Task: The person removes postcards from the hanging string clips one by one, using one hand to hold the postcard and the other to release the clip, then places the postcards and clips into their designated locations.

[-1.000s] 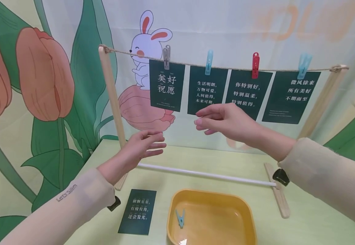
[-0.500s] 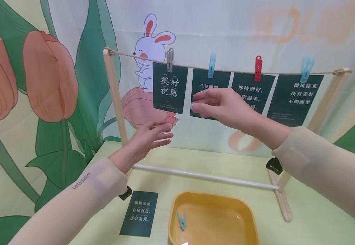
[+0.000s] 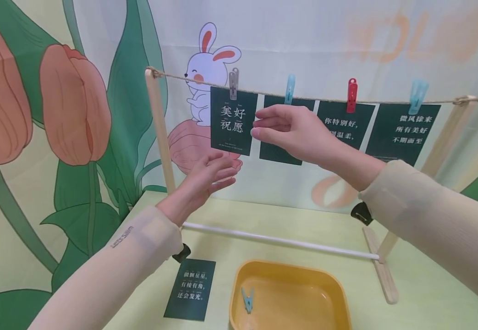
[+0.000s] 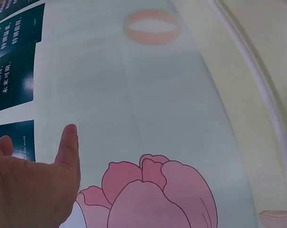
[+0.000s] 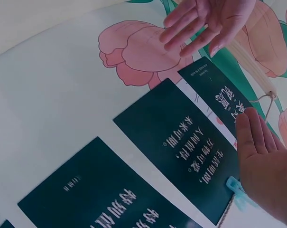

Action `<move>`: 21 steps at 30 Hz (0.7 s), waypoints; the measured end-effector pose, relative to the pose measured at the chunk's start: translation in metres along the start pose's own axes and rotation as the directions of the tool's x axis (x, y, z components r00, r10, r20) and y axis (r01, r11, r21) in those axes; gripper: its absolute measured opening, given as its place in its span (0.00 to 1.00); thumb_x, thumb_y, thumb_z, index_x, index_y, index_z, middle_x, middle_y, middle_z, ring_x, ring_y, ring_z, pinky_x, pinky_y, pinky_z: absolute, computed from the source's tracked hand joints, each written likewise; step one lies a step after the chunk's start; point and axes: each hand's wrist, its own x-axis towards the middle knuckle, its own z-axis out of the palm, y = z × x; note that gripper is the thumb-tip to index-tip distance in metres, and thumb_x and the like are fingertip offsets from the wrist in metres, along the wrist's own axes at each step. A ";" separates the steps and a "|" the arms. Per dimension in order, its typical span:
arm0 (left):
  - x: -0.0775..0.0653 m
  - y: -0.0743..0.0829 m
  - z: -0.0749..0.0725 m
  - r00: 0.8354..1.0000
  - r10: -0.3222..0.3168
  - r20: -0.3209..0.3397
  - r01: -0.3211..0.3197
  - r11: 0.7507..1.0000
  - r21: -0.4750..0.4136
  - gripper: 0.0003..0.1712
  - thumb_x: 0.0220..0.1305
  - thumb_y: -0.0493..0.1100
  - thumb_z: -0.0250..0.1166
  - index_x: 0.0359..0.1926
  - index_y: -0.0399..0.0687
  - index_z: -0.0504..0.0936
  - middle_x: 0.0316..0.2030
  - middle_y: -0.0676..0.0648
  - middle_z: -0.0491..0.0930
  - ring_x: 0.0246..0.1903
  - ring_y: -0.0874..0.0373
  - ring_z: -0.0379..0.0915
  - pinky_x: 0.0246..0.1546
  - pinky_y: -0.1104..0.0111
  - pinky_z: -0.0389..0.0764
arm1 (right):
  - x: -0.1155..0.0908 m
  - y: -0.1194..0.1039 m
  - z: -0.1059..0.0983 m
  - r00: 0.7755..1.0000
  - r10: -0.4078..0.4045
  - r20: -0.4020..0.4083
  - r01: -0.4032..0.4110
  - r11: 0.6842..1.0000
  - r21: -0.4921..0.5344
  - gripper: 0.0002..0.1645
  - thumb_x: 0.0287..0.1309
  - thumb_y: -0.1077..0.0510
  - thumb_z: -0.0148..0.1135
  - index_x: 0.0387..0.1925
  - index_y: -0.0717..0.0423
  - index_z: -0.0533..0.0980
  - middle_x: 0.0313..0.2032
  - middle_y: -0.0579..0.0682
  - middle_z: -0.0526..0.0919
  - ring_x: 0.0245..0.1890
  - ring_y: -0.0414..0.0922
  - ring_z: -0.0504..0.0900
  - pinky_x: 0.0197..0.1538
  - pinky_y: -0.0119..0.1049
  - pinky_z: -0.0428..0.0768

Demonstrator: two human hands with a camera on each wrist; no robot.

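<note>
Four-sided dark green cards with white writing hang from a twine line (image 3: pixel 183 79). A grey clothespin (image 3: pixel 233 85) holds the leftmost card (image 3: pixel 230 120); a blue clothespin (image 3: pixel 290 89) holds the second card (image 3: pixel 277 154). In front of that second card is my right hand (image 3: pixel 298 130), fingers relaxed and holding nothing, fingertips by the leftmost card's right edge in the head view. Below the leftmost card, my left hand (image 3: pixel 209 178) is raised with spread fingers, also holding nothing. The right wrist view shows the left hand's palm (image 5: pixel 224 16).
A red clothespin (image 3: pixel 352 96) and another blue clothespin (image 3: pixel 418 96) hold two more cards. Wooden posts (image 3: pixel 160 130) and a white rod (image 3: pixel 280 240) form the stand. On the table lie a loose card (image 3: pixel 190 289) and a yellow tray (image 3: pixel 290 268) with a blue clothespin (image 3: pixel 247 300) inside.
Both hands have risen; the right one from the second card's lower edge up across its front, the left one up and rightward toward the leftmost card. The head view has shifted slightly.
</note>
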 end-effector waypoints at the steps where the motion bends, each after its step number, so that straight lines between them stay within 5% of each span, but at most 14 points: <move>1: 0.001 0.001 0.000 1.000 -0.002 0.005 0.002 1.000 -0.016 0.31 0.60 0.52 0.67 0.57 0.48 0.64 0.49 0.46 0.75 0.48 0.51 0.74 0.48 0.61 0.74 | 0.001 -0.001 -0.001 1.000 0.000 -0.005 0.000 1.000 -0.005 0.30 0.58 0.40 0.62 0.58 0.45 0.68 0.44 0.34 0.78 0.46 0.31 0.75 0.50 0.32 0.72; 21: 0.010 0.013 0.001 0.994 -0.004 -0.106 -0.013 0.987 -0.161 0.34 0.60 0.49 0.67 0.59 0.50 0.56 0.50 0.39 0.74 0.44 0.49 0.76 0.46 0.61 0.75 | 0.026 -0.018 -0.012 0.996 -0.016 -0.091 0.013 0.999 -0.036 0.35 0.58 0.37 0.61 0.62 0.46 0.64 0.52 0.38 0.74 0.51 0.31 0.72 0.52 0.29 0.70</move>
